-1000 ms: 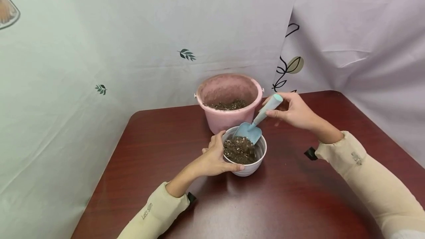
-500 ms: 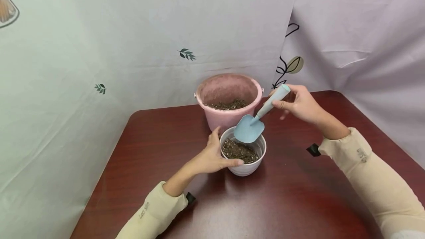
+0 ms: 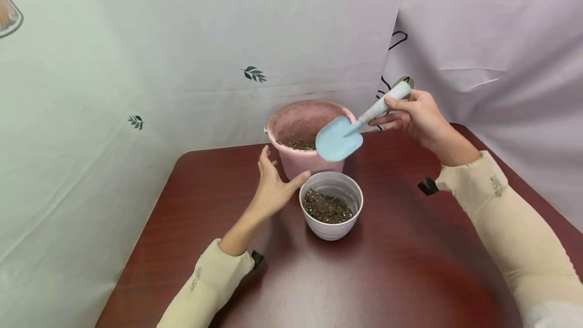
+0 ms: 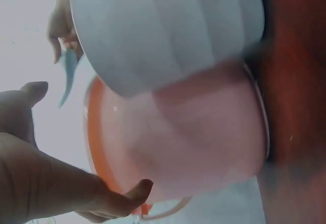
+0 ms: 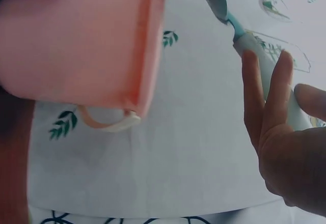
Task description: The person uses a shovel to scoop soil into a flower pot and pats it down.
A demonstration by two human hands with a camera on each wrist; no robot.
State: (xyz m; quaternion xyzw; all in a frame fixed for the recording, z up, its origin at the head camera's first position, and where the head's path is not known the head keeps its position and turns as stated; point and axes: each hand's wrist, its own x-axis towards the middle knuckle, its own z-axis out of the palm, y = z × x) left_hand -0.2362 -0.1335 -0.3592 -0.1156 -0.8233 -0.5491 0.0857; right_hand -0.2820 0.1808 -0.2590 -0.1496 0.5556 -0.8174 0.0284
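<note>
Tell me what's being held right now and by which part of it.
The right hand holds a light-blue, broad-bladed trowel by its pale, rounded handle. The left hand, fingers spread, holds nothing.

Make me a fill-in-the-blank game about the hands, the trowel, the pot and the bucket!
1. The person's ____ hand holds the trowel.
2. The left hand holds ____.
3. The white pot and the ____ bucket both contain soil.

Missing words: right; nothing; pink.
</note>
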